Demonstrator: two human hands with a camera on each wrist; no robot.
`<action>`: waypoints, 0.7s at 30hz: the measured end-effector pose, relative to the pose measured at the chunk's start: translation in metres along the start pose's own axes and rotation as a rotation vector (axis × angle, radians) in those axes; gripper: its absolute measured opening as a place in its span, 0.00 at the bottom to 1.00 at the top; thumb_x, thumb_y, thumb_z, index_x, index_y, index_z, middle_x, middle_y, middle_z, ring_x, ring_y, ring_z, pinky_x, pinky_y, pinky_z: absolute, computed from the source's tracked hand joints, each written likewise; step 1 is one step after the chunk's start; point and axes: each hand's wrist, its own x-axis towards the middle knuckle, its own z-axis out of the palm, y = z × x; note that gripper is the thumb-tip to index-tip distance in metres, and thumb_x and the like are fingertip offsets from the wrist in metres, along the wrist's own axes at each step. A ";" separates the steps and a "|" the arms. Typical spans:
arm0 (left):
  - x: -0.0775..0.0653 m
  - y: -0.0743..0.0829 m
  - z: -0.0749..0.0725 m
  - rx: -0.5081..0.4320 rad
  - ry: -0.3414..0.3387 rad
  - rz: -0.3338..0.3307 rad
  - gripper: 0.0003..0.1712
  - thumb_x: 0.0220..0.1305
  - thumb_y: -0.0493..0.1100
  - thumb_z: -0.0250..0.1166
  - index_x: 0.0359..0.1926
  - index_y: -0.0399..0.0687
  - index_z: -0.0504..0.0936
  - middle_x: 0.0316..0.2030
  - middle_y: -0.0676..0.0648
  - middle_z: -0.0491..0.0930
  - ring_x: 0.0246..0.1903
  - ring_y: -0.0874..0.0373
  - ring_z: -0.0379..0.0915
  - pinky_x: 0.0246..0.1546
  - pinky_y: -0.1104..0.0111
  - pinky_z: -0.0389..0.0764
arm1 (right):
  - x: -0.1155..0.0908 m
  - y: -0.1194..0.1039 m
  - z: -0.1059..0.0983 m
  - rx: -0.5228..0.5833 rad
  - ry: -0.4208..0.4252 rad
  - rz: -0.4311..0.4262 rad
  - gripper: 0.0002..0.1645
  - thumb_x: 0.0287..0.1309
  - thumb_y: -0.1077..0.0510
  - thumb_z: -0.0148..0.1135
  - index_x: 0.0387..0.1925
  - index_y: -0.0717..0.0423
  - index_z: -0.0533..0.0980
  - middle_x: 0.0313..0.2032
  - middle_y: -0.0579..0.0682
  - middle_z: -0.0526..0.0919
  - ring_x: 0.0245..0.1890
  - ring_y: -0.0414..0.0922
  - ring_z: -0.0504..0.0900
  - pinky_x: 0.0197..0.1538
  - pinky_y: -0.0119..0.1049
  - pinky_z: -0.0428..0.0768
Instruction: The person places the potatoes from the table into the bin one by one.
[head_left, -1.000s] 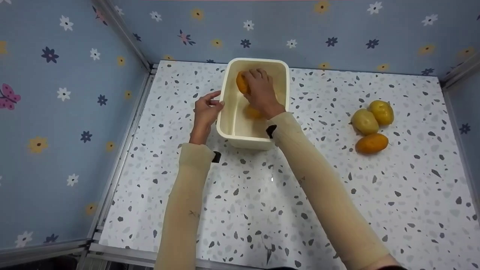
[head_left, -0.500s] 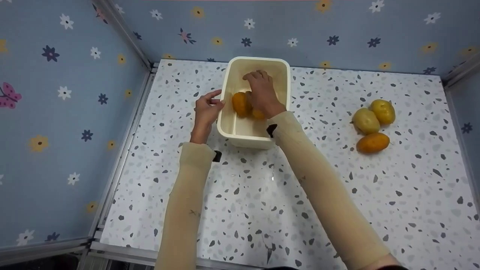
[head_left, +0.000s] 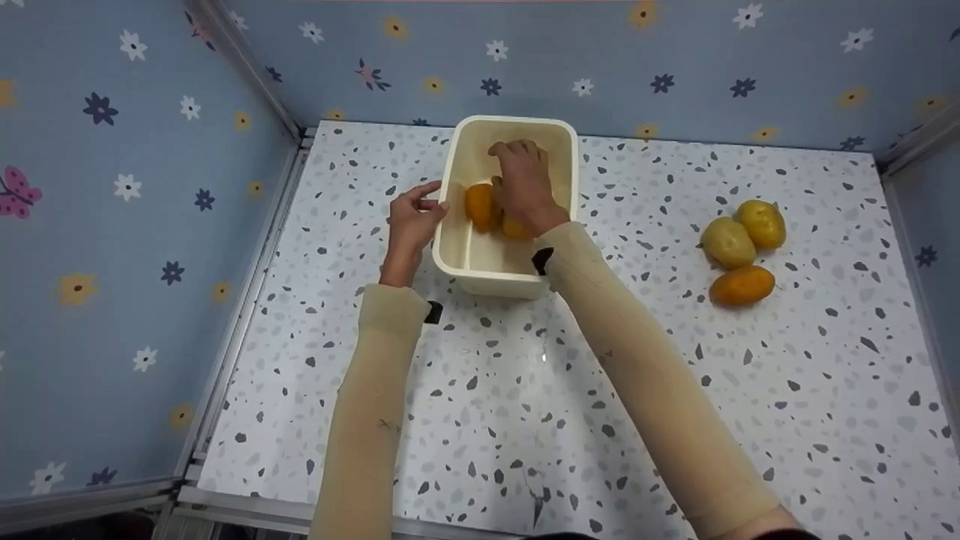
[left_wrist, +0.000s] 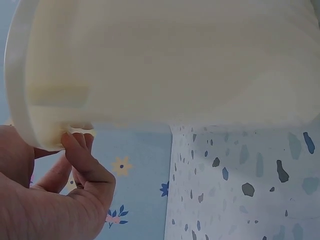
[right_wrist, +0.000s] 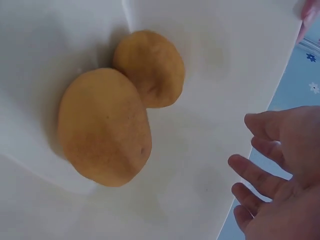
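My left hand [head_left: 411, 225] pinches the left rim of a cream plastic bin [head_left: 499, 279]. In the left wrist view its fingers [left_wrist: 87, 162] bend up under the rim, against the outer wall. Inside the bin, two potatoes lie side by side on the bottom: an orange-tan oval potato [right_wrist: 105, 127] and a smaller round potato [right_wrist: 150, 69]. My right hand [head_left: 523, 180] hovers inside the bin's opening, above them, with spread, relaxed fingers and nothing in them. From the head view it partly hides the smaller potato.
To the right on the speckled table [head_left: 637, 420] sit a pale yellow potato [head_left: 728, 243], a brighter yellow one [head_left: 762, 224] and an orange oval one [head_left: 742, 286], grouped together. Flowered blue panels [head_left: 525, 45] stand behind the bin and along the left side.
My right hand has let go of the orange-tan potato, which has dropped to the bin's bottom beside the smaller one. My left hand stays at the rim.
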 end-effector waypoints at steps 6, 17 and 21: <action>0.001 0.001 0.000 -0.009 -0.008 -0.036 0.26 0.71 0.32 0.66 0.68 0.44 0.81 0.44 0.44 0.82 0.41 0.55 0.79 0.45 0.67 0.84 | -0.002 -0.007 -0.013 -0.015 0.037 0.060 0.25 0.76 0.59 0.62 0.70 0.55 0.74 0.68 0.56 0.77 0.73 0.55 0.66 0.78 0.48 0.57; 0.002 0.003 0.000 0.008 0.001 -0.047 0.26 0.70 0.33 0.66 0.68 0.45 0.82 0.43 0.44 0.83 0.40 0.56 0.79 0.45 0.68 0.83 | -0.016 -0.019 -0.064 -0.023 0.105 0.129 0.26 0.76 0.56 0.62 0.72 0.53 0.73 0.68 0.55 0.77 0.71 0.56 0.68 0.78 0.51 0.59; 0.002 0.002 -0.001 -0.016 -0.013 -0.038 0.26 0.70 0.32 0.66 0.68 0.44 0.81 0.42 0.45 0.81 0.40 0.55 0.78 0.42 0.67 0.84 | -0.027 -0.004 -0.075 -0.006 0.158 0.116 0.26 0.76 0.57 0.62 0.71 0.55 0.74 0.67 0.58 0.78 0.71 0.58 0.69 0.76 0.53 0.61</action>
